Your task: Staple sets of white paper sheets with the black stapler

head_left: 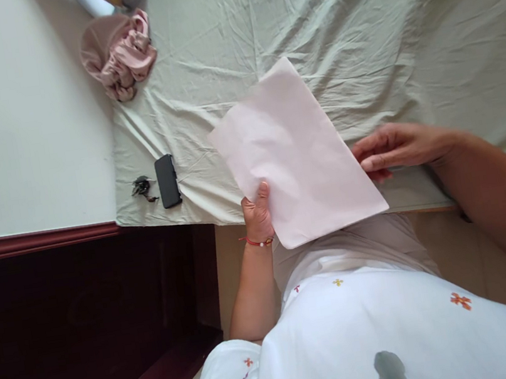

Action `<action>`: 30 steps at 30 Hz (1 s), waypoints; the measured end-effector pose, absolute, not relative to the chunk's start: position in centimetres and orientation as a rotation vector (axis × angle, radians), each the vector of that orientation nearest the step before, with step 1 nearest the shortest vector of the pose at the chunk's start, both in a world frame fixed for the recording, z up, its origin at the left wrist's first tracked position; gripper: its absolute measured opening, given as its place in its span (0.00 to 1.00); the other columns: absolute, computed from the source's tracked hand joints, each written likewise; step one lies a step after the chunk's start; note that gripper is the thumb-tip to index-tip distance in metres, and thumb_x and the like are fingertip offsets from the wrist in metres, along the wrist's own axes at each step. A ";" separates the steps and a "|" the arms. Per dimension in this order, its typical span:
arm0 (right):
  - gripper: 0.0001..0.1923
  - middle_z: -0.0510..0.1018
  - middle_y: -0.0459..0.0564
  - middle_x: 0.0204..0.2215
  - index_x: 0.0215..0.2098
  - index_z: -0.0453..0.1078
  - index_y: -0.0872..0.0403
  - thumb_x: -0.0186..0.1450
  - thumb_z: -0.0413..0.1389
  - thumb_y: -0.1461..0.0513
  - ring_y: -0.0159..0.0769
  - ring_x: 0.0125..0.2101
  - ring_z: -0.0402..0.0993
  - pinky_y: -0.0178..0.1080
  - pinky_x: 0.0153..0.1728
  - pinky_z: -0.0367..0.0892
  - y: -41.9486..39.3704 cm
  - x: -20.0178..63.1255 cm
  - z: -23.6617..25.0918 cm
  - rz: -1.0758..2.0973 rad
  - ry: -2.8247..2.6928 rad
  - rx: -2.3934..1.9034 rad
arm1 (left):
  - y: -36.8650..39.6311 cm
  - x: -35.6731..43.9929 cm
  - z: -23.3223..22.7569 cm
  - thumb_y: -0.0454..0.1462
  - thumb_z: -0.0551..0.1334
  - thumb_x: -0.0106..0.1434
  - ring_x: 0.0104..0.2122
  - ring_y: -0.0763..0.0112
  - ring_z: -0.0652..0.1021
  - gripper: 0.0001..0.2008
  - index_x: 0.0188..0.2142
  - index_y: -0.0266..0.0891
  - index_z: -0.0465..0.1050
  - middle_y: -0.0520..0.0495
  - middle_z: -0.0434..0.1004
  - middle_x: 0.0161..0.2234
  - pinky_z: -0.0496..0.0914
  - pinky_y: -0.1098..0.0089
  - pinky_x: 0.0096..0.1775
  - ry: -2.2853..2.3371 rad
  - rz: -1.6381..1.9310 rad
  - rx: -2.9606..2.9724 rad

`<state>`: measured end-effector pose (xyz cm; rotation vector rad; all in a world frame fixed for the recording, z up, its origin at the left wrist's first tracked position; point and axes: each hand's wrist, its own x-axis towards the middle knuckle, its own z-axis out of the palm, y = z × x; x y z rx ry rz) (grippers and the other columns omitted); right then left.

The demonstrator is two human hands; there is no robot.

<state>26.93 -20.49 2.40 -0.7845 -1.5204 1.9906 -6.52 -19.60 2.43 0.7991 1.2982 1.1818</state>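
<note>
A folded pale pink cloth (295, 151) is held flat above the near edge of a bed covered in a wrinkled light green sheet (352, 29). My left hand (257, 211), with a red bracelet at the wrist, grips the cloth's lower left edge, thumb on top. My right hand (394, 148) touches the cloth's right edge, fingers stretched out and partly tucked under it. The cloth's near corner hangs over my white dress.
A black phone (167, 181) and a small bunch of keys (142, 187) lie at the sheet's left corner. A crumpled pink garment (121, 54) sits at the far left by the white wall (8, 112). Dark red wood furniture (86, 316) fills the lower left.
</note>
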 end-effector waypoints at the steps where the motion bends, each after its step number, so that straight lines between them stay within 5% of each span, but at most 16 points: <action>1: 0.25 0.76 0.44 0.24 0.51 0.79 0.60 0.73 0.62 0.46 0.25 0.23 0.68 0.29 0.23 0.64 -20.5 27.0 2.6 1.934 -1.482 -0.834 | -19.8 -6.5 2.6 0.53 0.82 0.50 0.50 0.59 0.88 0.26 0.43 0.41 0.87 0.45 0.91 0.46 0.80 0.60 0.60 1.299 1.161 0.807; 7: 0.29 0.69 0.42 0.21 0.33 0.72 0.54 0.69 0.61 0.38 0.23 0.20 0.60 0.30 0.17 0.55 -20.5 26.5 2.7 1.660 -1.245 -1.102 | -21.8 -5.6 2.9 0.53 0.81 0.50 0.45 0.60 0.89 0.25 0.41 0.40 0.87 0.45 0.91 0.41 0.82 0.61 0.55 1.312 1.012 0.866; 14: 0.26 0.85 0.53 0.35 0.37 0.79 0.52 0.58 0.73 0.40 0.37 0.32 0.76 0.40 0.32 0.74 -20.4 26.1 2.4 1.554 -0.912 -1.247 | -22.9 -4.2 2.5 0.53 0.79 0.54 0.47 0.56 0.88 0.24 0.42 0.39 0.88 0.42 0.90 0.44 0.81 0.56 0.57 1.226 0.847 0.942; 20: 0.26 0.84 0.53 0.33 0.35 0.79 0.53 0.59 0.72 0.40 0.37 0.29 0.76 0.41 0.30 0.74 -20.4 26.4 2.5 1.563 -0.997 -1.309 | -20.4 -3.9 2.8 0.57 0.75 0.59 0.61 0.57 0.82 0.25 0.46 0.43 0.84 0.44 0.88 0.50 0.74 0.60 0.66 1.135 1.032 0.941; 30: 0.26 0.85 0.53 0.37 0.45 0.80 0.53 0.65 0.67 0.40 0.36 0.31 0.76 0.39 0.31 0.73 -20.2 26.0 2.2 1.564 -1.086 -1.283 | -17.5 -2.2 1.3 0.52 0.72 0.65 0.55 0.63 0.82 0.17 0.36 0.40 0.79 0.47 0.86 0.41 0.73 0.65 0.61 1.300 1.172 0.894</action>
